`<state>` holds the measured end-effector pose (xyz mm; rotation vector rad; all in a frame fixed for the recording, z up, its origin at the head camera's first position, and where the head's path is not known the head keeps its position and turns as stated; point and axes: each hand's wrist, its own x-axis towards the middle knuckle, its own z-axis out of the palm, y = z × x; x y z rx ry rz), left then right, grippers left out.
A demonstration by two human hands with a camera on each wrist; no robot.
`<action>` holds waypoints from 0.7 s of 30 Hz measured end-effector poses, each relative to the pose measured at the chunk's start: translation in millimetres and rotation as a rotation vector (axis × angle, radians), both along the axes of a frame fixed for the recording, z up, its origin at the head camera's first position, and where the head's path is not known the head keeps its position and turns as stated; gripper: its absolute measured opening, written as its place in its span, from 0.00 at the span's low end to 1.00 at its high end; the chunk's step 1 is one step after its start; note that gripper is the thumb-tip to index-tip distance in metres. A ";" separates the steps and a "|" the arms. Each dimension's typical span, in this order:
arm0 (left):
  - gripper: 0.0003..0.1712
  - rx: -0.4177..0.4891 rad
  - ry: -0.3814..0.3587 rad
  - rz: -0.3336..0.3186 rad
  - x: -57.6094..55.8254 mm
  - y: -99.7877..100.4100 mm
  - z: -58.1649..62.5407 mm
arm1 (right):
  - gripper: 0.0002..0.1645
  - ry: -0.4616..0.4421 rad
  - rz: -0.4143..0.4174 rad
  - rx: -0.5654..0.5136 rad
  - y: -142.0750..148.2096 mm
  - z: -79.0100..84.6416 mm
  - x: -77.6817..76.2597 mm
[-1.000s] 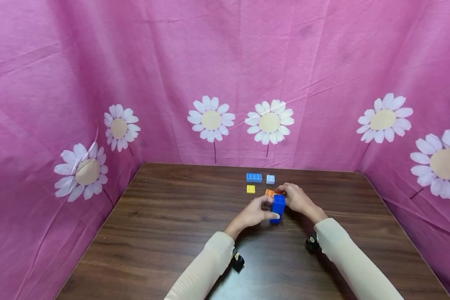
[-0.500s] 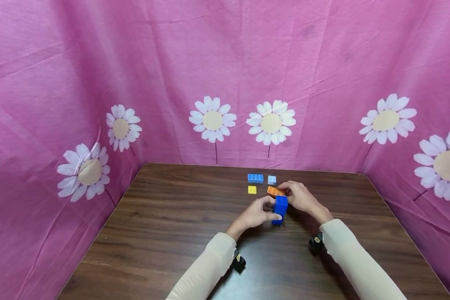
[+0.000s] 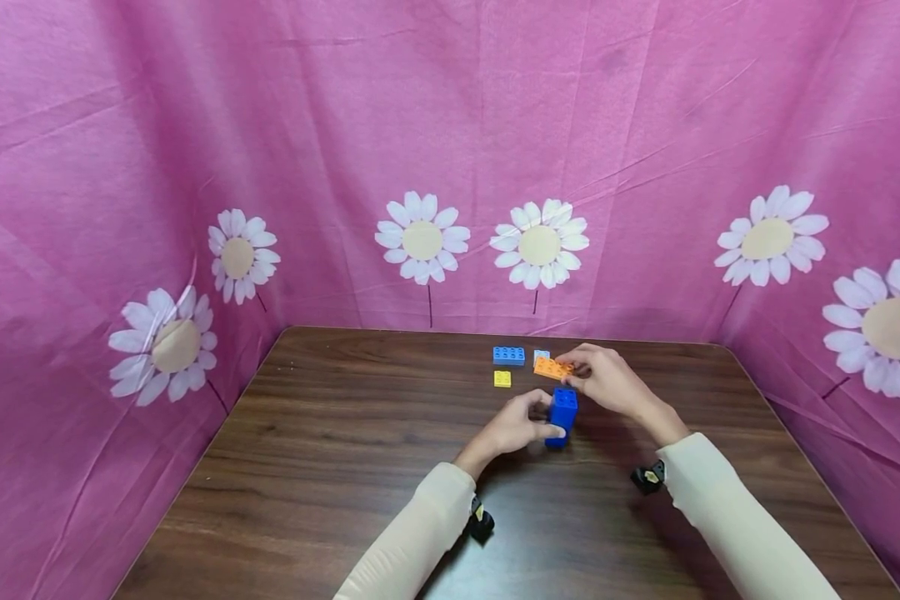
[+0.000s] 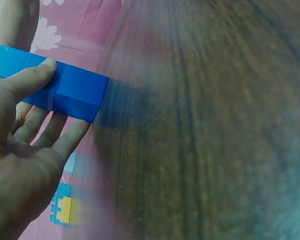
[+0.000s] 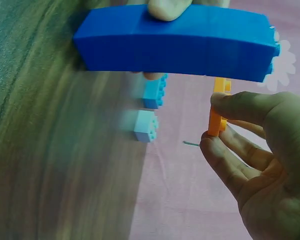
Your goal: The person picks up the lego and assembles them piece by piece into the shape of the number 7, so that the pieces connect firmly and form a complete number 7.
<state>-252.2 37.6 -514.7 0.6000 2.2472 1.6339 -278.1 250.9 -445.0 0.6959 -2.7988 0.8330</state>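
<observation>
On the wooden table stands an upright tower [image 3: 565, 406] of dark blue toy bricks, studs on top. My left hand [image 3: 512, 427] grips it from the left, thumb on the near side and fingers behind. In the right wrist view, seams divide the blue tower [image 5: 175, 42] into stacked bricks. Beyond it, my right hand [image 3: 607, 379] pinches an orange brick [image 3: 551, 367] by its right end, between thumb and fingers. The orange brick [image 5: 215, 117] is thin, with its studs facing up, and it is held at about the height of the tower's upper part.
Behind the hands lie a medium blue brick [image 3: 508, 356], a small pale blue brick [image 3: 542, 354] partly covered by the orange one, and a small yellow brick [image 3: 502, 379]. A pink flowered cloth [image 3: 480, 150] hangs around the table's [image 3: 330, 417] back and sides.
The right hand has lifted the orange brick off the table, up and away from behind the tower. The left hand keeps its grip on the blue tower, nearly in place.
</observation>
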 end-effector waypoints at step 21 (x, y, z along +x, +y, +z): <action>0.21 -0.046 0.067 0.007 -5.3 7.7 -0.2 | 0.21 0.043 0.029 0.039 -0.6 35.6 27.9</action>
